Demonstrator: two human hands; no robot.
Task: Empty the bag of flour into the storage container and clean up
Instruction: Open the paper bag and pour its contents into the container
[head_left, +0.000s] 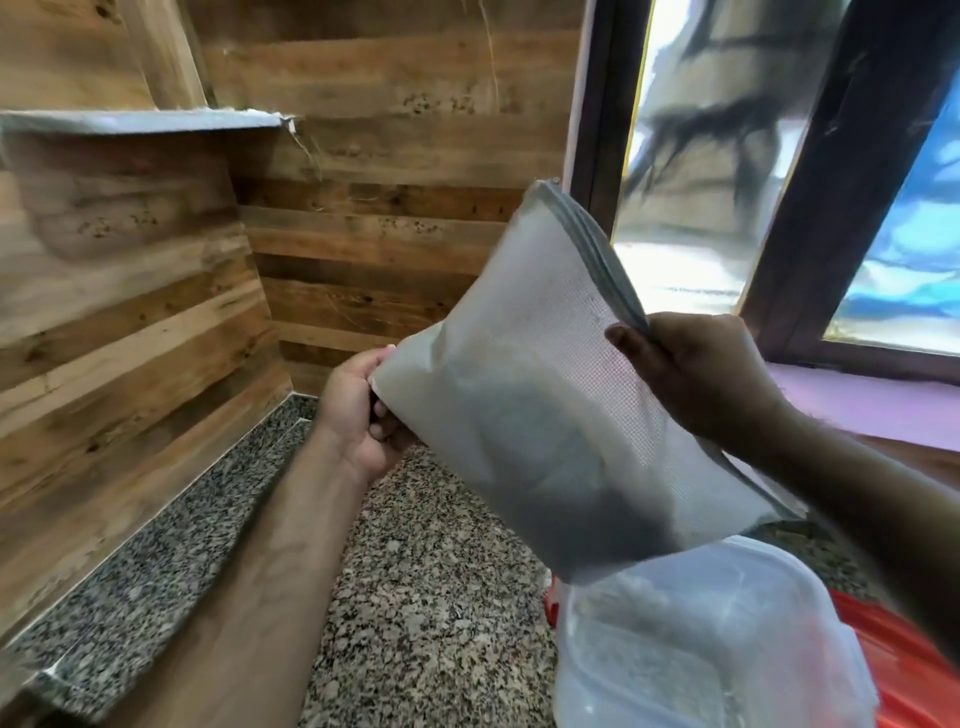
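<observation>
Left hand (363, 410): grip pinching lower-left corner of bag (540, 415). Bag held tilted in air, zipper edge up toward window, bottom corner just over open container (701, 649) near right edge of tabletop (431, 597). Right hand (701, 379): grip closed on zipper end. Flour visible in container; bag looks near-empty but blurred. Step judged: shaking out last flour. Next: confirm empty, set bag aside, lid on, wipe tabletop.
</observation>
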